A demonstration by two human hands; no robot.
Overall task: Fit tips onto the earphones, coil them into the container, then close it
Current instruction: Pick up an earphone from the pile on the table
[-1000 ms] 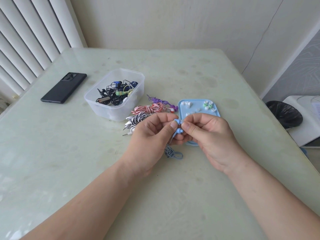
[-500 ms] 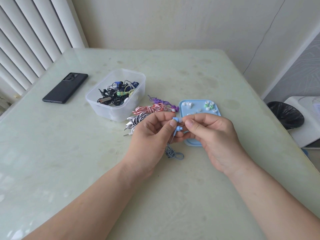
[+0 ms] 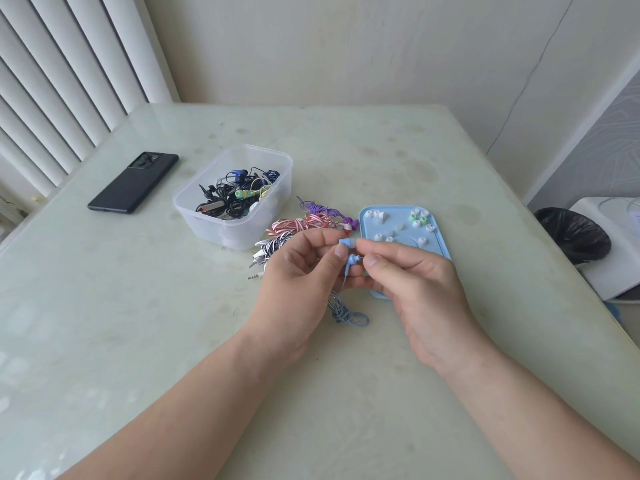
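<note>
— How many sets of earphones lie out on the table [image 3: 138, 306]?

— Three coiled bundles, just beside the clear plastic container [image 3: 207, 227]. The purple earphones [image 3: 322, 209] lie farthest, the red-and-white striped earphones [image 3: 304, 225] in the middle and the black-and-white striped earphones [image 3: 273, 245] nearest. Two jack plugs [image 3: 254, 277] poke out toward the person. A fourth set, the blue earphones [image 3: 352, 260], is up in the person's hands.

— And inside the container?

— It stands open and holds a tangle of mostly black cords, with blue and yellow-green ones among them. They are too knotted to count.

— The tips?

— The ear tips [image 3: 375, 214] are scattered on the blue tray [image 3: 438, 245], right of the bundles. About three are green and roughly a dozen are white; they are too small for an exact count.

— How do the hands sit?

— Both are raised over the table at the tray's near left corner, with the forearms coming in from below. The left hand [image 3: 294, 271] has its fingers curled, and its thumb and forefinger pinch the blue earphones by their two buds. The cord drops from there to a small coil [image 3: 346, 311] on the table. The right hand [image 3: 419, 285] meets the buds from the other side, forefinger and thumb pinching at them and the other fingers curled. It cannot be told whether a tip sits between those fingertips.

— Anything else?

— One black phone [image 3: 133, 183] lies face down, well apart to the left. One bin with a black bag [image 3: 571, 233] stands past the table's right edge.
</note>
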